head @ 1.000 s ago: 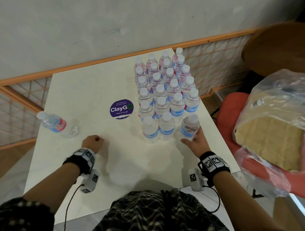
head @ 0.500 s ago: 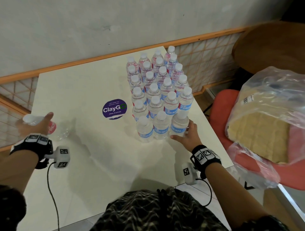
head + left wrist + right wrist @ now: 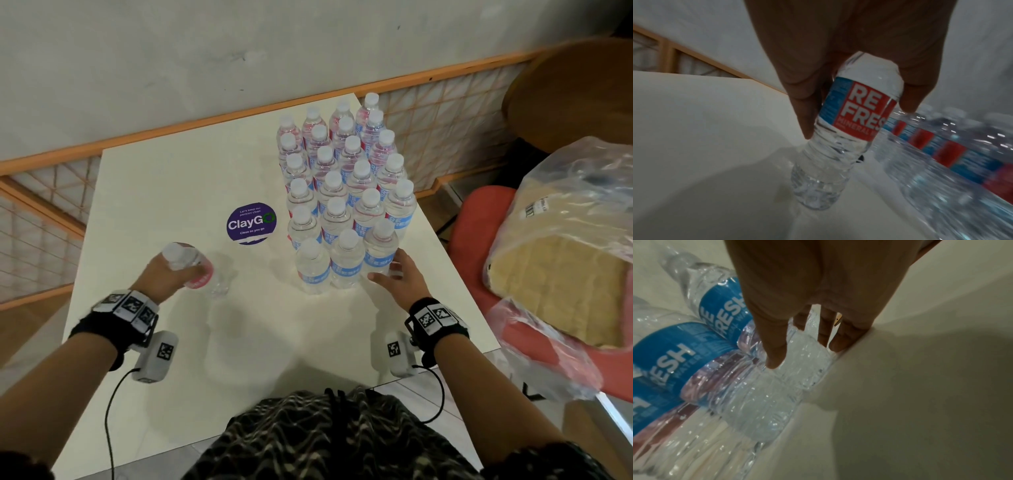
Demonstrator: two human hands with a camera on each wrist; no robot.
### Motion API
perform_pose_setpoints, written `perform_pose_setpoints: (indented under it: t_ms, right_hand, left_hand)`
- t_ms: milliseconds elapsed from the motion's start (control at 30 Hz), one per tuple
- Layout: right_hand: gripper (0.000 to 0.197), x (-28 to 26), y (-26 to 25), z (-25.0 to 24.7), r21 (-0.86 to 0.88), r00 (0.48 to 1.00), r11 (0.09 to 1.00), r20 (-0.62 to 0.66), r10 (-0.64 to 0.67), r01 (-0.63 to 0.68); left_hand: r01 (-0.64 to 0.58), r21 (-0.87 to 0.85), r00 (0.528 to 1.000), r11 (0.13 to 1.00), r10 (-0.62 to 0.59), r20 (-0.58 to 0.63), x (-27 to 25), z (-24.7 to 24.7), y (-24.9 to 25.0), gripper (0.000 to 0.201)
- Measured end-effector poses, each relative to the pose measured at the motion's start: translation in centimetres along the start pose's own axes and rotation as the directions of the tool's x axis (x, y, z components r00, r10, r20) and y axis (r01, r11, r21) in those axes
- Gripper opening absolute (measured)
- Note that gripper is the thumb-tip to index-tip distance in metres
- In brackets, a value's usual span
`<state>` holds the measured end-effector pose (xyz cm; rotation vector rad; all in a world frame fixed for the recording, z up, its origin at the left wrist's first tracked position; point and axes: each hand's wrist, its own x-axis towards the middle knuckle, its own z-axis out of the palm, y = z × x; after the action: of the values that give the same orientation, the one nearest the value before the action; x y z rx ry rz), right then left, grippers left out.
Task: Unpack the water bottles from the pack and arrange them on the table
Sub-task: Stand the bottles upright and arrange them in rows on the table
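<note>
Several clear water bottles [image 3: 346, 192] with white caps stand in a tight block on the right of the white table [image 3: 164, 178]. Nearer the middle, left of the block, my left hand [image 3: 168, 274] grips another bottle [image 3: 197, 274] by its red label. In the left wrist view this bottle [image 3: 857, 110] tilts, its base low over the tabletop, with thumb and fingers of my left hand [image 3: 857, 118] curled round it. My right hand [image 3: 394, 274] holds the lower body of the front right bottle [image 3: 380, 246] of the block. Up close, that bottle [image 3: 803, 366] sits between the thumb and fingers of my right hand [image 3: 805, 350].
A round purple sticker [image 3: 251, 222] lies on the table between the hands. A red chair [image 3: 479, 219] carrying a large plastic bag [image 3: 565, 240] stands right of the table. An orange railing [image 3: 205, 120] runs behind, and a round wooden table [image 3: 575, 85] is at far right.
My left hand reached to the bottle lying at the far left, took it and carried it right toward the block. My right hand set its bottle down at the block's front right corner.
</note>
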<state>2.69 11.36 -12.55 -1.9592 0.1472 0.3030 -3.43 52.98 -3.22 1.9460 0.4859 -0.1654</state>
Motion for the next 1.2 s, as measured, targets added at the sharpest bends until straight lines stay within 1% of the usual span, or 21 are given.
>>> perform_pose_setpoints:
  t_ms: [67,100,133,233,333,500,567,667,700,733,800,833,867,933,1033,1100,1133,1200]
  right_hand:
    - [0.069,-0.1,0.0,-0.1,0.014,1.000,1.000,-0.004,0.014,-0.014]
    - [0.067,-0.1,0.0,-0.2,0.025,1.000,1.000,-0.005,0.016,-0.016]
    - [0.066,-0.2,0.0,-0.3,0.036,1.000,0.999,0.000,0.017,-0.017]
    - [0.066,-0.2,0.1,-0.4,0.021,1.000,1.000,0.024,0.013,-0.014]
    - [0.068,-0.3,-0.1,-0.3,0.017,1.000,1.000,0.019,0.021,-0.021]
    - [0.070,-0.6,-0.6,-0.1,0.010,0.999,0.999,-0.005,0.034,-0.034]
    - [0.070,-0.8,-0.9,0.0,0.013,0.999,0.999,-0.015,0.040,-0.040]
    - [0.073,-1.3,-1.0,0.2,0.037,0.999,0.998,-0.027,0.047,-0.046]
    - [0.075,-1.5,-1.0,0.3,0.052,0.998,0.997,-0.039,0.052,-0.050]
    - [0.076,-1.8,-0.9,0.4,0.065,0.997,0.996,-0.055,0.060,-0.057]
    - [0.077,-2.4,-0.6,0.5,0.088,0.992,0.993,-0.088,0.087,-0.079]
    - [0.077,-2.7,-0.4,0.6,0.101,0.990,0.991,-0.101,0.096,-0.086]
    - [0.077,-3.1,-0.2,0.8,0.114,0.988,0.989,-0.111,0.103,-0.090]
    - [0.074,-3.9,0.2,1.1,0.128,0.986,0.987,-0.128,0.110,-0.094]
    - [0.066,-5.1,0.9,1.6,0.099,0.984,0.991,-0.140,0.108,-0.095]
    - [0.060,-5.9,1.3,1.9,0.083,0.985,0.993,-0.138,0.100,-0.089]
    - [0.057,-6.2,1.4,2.0,0.080,0.986,0.993,-0.132,0.100,-0.090]
    - [0.050,-6.7,1.9,2.1,0.077,0.989,0.994,-0.122,0.088,-0.079]
  left_hand:
    - [-0.042,0.053,0.996,0.998,0.038,0.080,0.0,1.3,0.1,0.052]
    - [-0.052,0.068,0.994,0.996,0.045,0.100,0.1,1.9,0.1,0.061]
    - [-0.061,0.078,0.991,0.995,0.051,0.125,0.1,2.4,0.1,0.064]
    - [-0.093,0.115,0.980,0.989,0.071,0.187,0.1,4.0,0.5,0.057]
    - [-0.119,0.110,0.974,0.987,0.094,0.208,0.1,4.8,0.9,0.050]
    - [-0.126,0.096,0.973,0.987,0.105,0.204,-0.1,5.2,0.9,0.059]
    - [-0.131,0.103,0.968,0.986,0.105,0.228,-0.2,5.2,1.1,0.061]
    - [-0.094,0.148,0.963,0.985,0.052,0.266,-0.4,5.0,1.4,0.062]
    - [-0.101,0.174,0.956,0.980,0.047,0.290,-0.5,4.9,1.5,0.062]
    - [-0.111,0.215,0.947,0.970,0.037,0.318,-0.5,4.8,1.4,0.063]
    - [-0.158,0.315,0.918,0.936,0.022,0.396,-0.6,4.7,1.5,0.073]
    - [-0.190,0.359,0.900,0.914,0.016,0.436,-0.8,4.8,1.7,0.075]
    - [-0.209,0.392,0.885,0.896,0.003,0.466,-1.2,5.1,1.9,0.071]
    - [-0.258,0.416,0.843,0.872,-0.007,0.539,-2.1,5.9,2.5,0.065]
    - [-0.320,0.466,0.800,0.825,-0.029,0.600,-3.7,7.7,3.8,0.070]
    - [-0.382,0.473,0.758,0.794,-0.024,0.652,-4.5,9.5,4.8,0.070]
    - [-0.406,0.480,0.743,0.778,-0.024,0.669,-4.8,10.6,5.0,0.070]
    - [-0.431,0.462,0.732,0.775,0.002,0.681,-5.4,13.0,5.2,0.069]
